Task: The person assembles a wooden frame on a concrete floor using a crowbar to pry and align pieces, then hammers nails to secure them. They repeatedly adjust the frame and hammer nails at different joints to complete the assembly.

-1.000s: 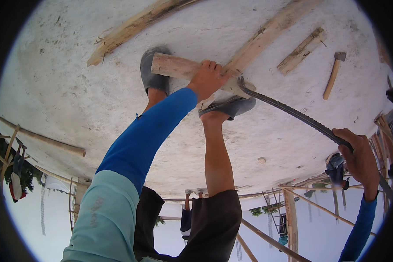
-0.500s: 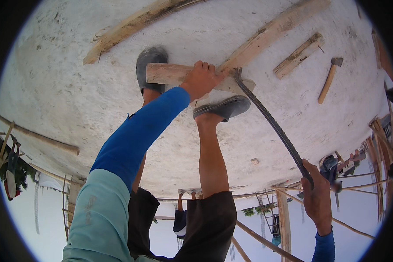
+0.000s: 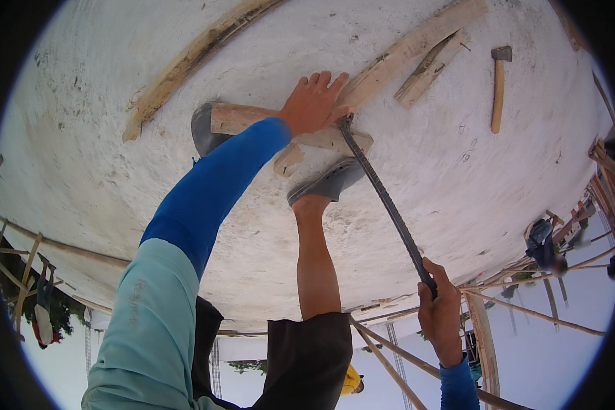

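My left hand [image 3: 313,104] presses down on a short wooden board [image 3: 236,118], its fingers stretched out over the wood. This board lies across the near end of a long plank [image 3: 417,49]. In my right hand [image 3: 439,311], at the right, is the lower end of a ribbed steel pry bar [image 3: 389,201]. The bar slants up to the left, and its far tip touches the wood just beside my left hand. Exactly how the tip meets the wood is hard to make out. A small wood end [image 3: 289,160] shows below the board.
My feet wear grey clogs [image 3: 331,181], one partly behind the board. A hammer [image 3: 499,89] with a wooden handle and a short wood piece [image 3: 430,68] lie to the right. A long timber [image 3: 198,61] lies far left. Poles and a person [image 3: 543,242] are at the right edge.
My left hand has gone from curled over the board to fingers stretched out. My right hand and the bar's lower end have moved left. The view has shifted, too.
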Available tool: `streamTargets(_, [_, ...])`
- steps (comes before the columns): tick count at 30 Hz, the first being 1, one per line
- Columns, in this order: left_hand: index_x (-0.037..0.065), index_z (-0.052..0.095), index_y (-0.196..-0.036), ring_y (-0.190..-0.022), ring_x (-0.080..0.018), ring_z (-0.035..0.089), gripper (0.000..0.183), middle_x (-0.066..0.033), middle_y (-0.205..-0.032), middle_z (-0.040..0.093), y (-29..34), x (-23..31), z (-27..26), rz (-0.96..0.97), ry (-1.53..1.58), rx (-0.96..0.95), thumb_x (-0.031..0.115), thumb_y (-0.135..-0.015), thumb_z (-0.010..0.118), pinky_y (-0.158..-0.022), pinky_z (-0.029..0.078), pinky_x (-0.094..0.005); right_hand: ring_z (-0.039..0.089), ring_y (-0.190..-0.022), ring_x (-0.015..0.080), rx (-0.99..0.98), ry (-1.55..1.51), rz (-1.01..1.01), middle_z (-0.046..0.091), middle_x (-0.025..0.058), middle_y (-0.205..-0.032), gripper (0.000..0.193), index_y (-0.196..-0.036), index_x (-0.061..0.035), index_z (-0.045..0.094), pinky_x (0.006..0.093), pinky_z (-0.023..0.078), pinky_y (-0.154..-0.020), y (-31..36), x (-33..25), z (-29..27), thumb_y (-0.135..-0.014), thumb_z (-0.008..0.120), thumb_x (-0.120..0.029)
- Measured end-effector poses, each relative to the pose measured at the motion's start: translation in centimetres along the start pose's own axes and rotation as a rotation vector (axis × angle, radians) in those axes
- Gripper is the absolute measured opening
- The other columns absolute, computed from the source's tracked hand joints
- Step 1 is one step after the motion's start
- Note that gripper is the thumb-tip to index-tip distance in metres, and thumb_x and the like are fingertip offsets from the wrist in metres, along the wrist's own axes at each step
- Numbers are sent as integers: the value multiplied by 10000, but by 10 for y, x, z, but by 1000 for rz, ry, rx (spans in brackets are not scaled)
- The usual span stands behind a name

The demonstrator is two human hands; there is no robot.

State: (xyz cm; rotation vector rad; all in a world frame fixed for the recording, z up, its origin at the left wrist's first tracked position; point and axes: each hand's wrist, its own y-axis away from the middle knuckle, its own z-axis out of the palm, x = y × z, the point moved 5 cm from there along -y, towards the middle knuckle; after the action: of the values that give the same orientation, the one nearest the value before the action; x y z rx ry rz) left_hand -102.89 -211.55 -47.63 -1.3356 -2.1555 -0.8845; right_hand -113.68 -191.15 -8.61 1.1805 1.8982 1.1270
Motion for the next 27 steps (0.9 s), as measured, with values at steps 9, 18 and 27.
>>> streamTargets(9, [321,398,-1674,-1149,-381,621,607,-240,-1337,566,11,25,34,108,-296,-143,286,-1096,580,-913,574,-527,738,-810,348,58,-137,-16,718,247,-974,473,-1441,21,595,409,537,-660,1,42,22,-976,665,66])
streamTargets(18, [442,318,-1686,-859,-380,735,740,-171,-957,742,5,17,50,85,-301,-249,263,-1038,627,-701,630,-493,626,-620,234,144,-21,27,623,115,-812,633,-1587,-140,562,369,483,-537,21,52,68,-987,726,-24])
streamTargets(27, [455,313,-1686,-857,-336,735,834,-122,-903,728,3,19,53,106,-364,-236,184,-983,670,-699,636,-469,662,-636,265,244,-185,193,627,107,-882,607,-1561,-158,595,411,515,-513,43,39,148,-976,710,-45])
